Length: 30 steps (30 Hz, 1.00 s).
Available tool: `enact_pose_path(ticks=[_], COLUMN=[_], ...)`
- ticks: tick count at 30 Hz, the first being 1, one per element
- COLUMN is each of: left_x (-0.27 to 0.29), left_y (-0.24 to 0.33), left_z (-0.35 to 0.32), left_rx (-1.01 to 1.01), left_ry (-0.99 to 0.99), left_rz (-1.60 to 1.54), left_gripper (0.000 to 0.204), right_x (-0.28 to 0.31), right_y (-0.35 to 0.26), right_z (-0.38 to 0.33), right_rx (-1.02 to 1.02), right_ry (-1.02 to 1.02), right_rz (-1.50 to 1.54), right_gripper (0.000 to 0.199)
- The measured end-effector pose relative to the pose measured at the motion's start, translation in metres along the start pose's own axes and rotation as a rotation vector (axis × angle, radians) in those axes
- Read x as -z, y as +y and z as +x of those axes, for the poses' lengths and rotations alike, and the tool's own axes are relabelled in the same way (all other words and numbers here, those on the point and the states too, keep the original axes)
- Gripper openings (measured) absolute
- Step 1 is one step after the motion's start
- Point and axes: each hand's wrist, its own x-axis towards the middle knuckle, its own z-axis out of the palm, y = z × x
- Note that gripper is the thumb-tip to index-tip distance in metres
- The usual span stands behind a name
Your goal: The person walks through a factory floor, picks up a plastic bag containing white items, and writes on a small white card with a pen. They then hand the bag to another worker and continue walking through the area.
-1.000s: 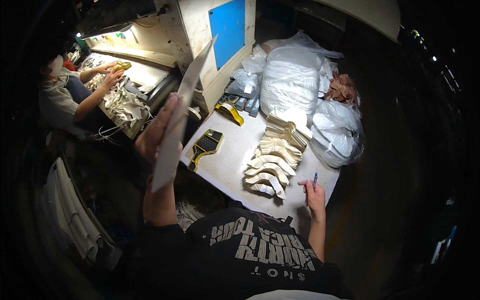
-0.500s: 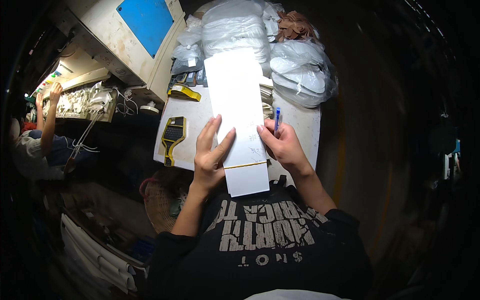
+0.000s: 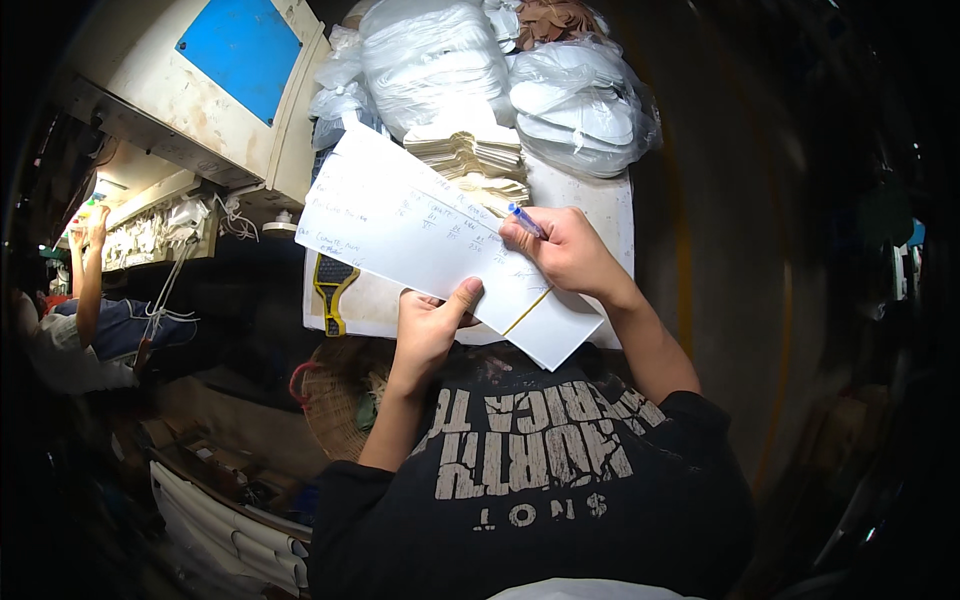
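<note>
Currently the left hand (image 3: 428, 330) pinches the long white handwritten paper sheet (image 3: 440, 240) by its lower edge, held above the white table (image 3: 600, 205). Right hand (image 3: 565, 250) fingers are wrapped round a blue pen (image 3: 526, 220), tip on the sheet. Risk: unsupported paper flexes under the pen, smearing or tearing.

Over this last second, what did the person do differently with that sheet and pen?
The left hand, which held the white sheet raised out to the left, brought it in over the table and now pinches its lower edge, with the sheet tilted. The right hand rose from the table onto the sheet. It holds the blue pen as before, and the stack of pale cut pieces stayed put.
</note>
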Motion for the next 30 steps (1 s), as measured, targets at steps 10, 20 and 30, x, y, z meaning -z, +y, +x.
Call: enact_pose_path(ticks=[10, 20, 30], left_x=[-0.017, -0.010, -0.014], left_y=[0.013, -0.004, 0.017], left_z=[-0.016, -0.021, -0.029], left_rx=[0.104, 0.099, 0.133], left_ry=[-0.054, -0.140, -0.148], left_rz=[-0.058, -0.035, -0.017], left_gripper=[0.028, 0.025, 0.025], right_x=[0.052, 0.070, 0.077], right_y=[-0.006, -0.002, -0.008], right_z=[0.024, 0.032, 0.036], right_rx=[0.090, 0.025, -0.018], right_ry=[-0.119, -0.363, -0.410], right_rz=[-0.296, -0.132, -0.065], right_gripper=[0.033, 0.027, 0.024])
